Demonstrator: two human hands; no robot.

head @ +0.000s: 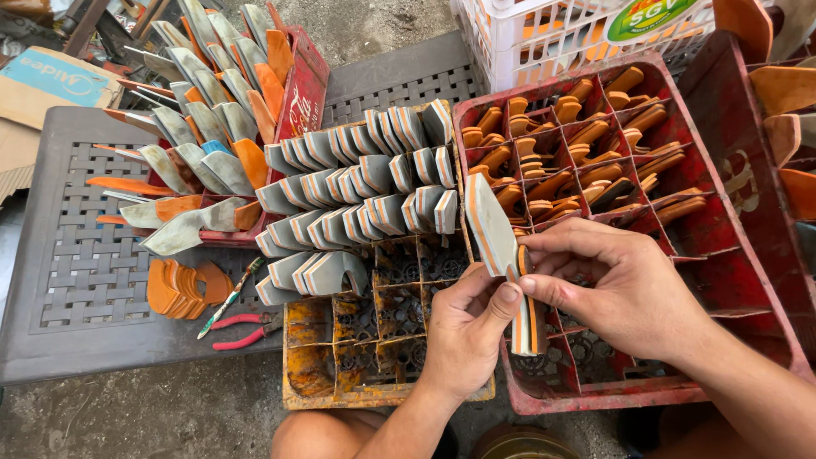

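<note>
My left hand and my right hand hold one flat grey blade-shaped piece with orange edging between them. The left thumb presses its lower part, and the right fingers pinch it from the right. It hangs over the gap between a yellow compartment crate and a red compartment crate. The yellow crate's far rows are packed with similar grey and orange pieces. Several brown wooden handles stand in the red crate's far cells.
A second red crate at the far left holds longer grey and orange blades. A stack of orange curved pieces, red-handled pliers and a small tool lie on a dark woven-pattern table. A white plastic basket stands behind.
</note>
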